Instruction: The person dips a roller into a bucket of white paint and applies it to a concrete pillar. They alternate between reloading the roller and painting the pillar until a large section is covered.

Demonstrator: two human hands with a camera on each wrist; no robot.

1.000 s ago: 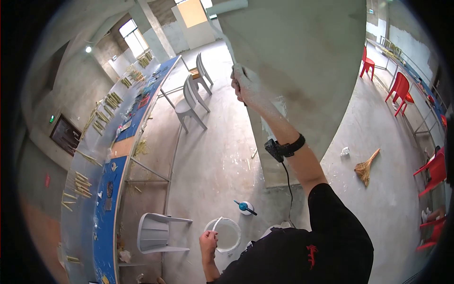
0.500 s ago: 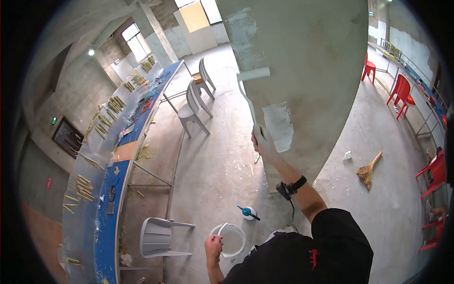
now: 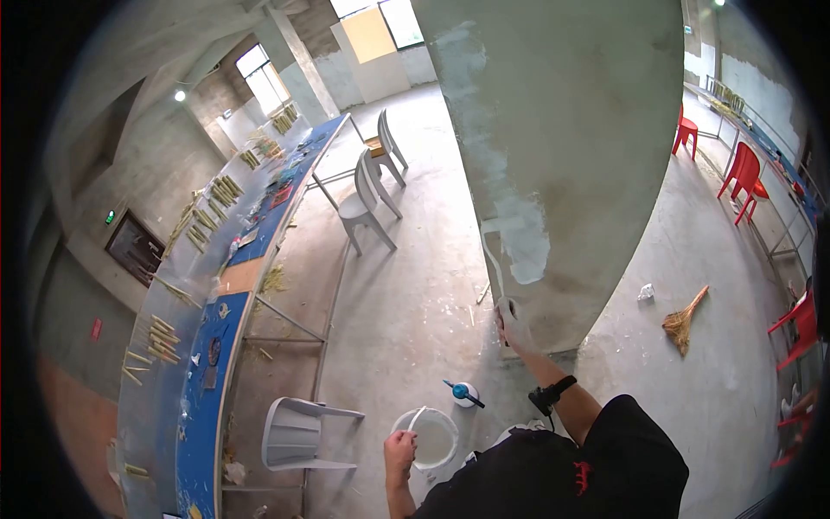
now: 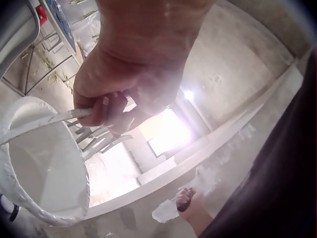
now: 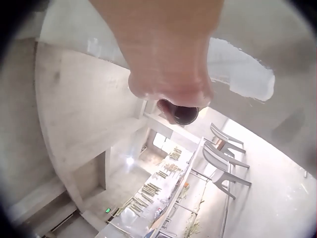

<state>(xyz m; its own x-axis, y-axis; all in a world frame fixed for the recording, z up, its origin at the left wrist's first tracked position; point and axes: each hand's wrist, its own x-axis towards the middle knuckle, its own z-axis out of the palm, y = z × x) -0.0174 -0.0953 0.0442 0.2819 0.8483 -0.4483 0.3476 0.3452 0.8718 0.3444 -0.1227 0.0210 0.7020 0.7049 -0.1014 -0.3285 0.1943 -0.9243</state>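
Observation:
The right hand (image 3: 514, 329) grips the handle of a paint roller, whose pale roller head (image 3: 501, 225) lies against the grey wall (image 3: 596, 130) near its left edge. In the right wrist view the dark end of the handle (image 5: 186, 115) shows under the curled right hand (image 5: 171, 94). White wet patches (image 3: 529, 246) mark the wall beside the roller. Low down, the left hand (image 3: 399, 454) holds the bail of a white bucket (image 3: 451, 432). The left wrist view shows the left hand (image 4: 129, 84) curled round that bail, with the bucket (image 4: 81, 173) hanging below.
A long blue-topped table (image 3: 220, 346) with cut stalks runs along the left. Grey chairs (image 3: 290, 432) stand beside it. A white container with a blue top (image 3: 465, 394) is on the floor near the bucket. A straw broom (image 3: 681, 324) and red chairs (image 3: 745, 177) are at the right.
The right hand and roller have come down along the wall's left edge, leaving a longer white strip there. The left hand keeps hold of the bucket's bail.

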